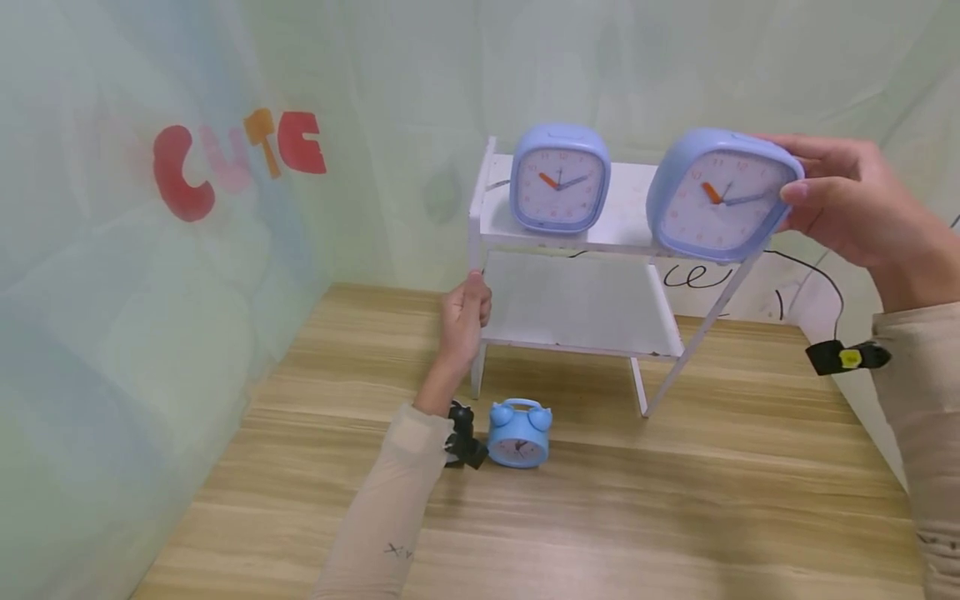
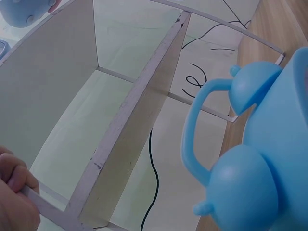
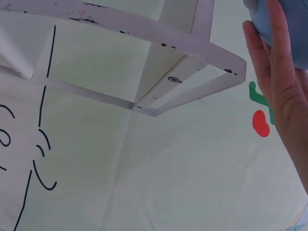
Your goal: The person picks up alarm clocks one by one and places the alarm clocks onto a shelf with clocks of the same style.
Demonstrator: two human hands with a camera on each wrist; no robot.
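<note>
My right hand [image 1: 847,196] grips a lavender-blue square alarm clock [image 1: 720,200] by its right side, thumb on the front edge and fingers behind. The clock is tilted and overlaps the right end of the white shelf's [image 1: 577,342] top board. A matching square clock [image 1: 560,179] stands upright on the left part of that board. My left hand [image 1: 461,321] grips the shelf's left upright, seen also at the lower left of the left wrist view. In the right wrist view, the right hand [image 3: 281,62] holds the clock at the upper right corner, mostly cut off.
A light-blue twin-bell alarm clock [image 1: 519,435] stands on the wooden table [image 1: 675,517] before the shelf. Beside it a black twin-bell clock [image 1: 459,417] is partly hidden behind the left wrist. Pale cloth with coloured letters [image 1: 183,175] hangs around the table.
</note>
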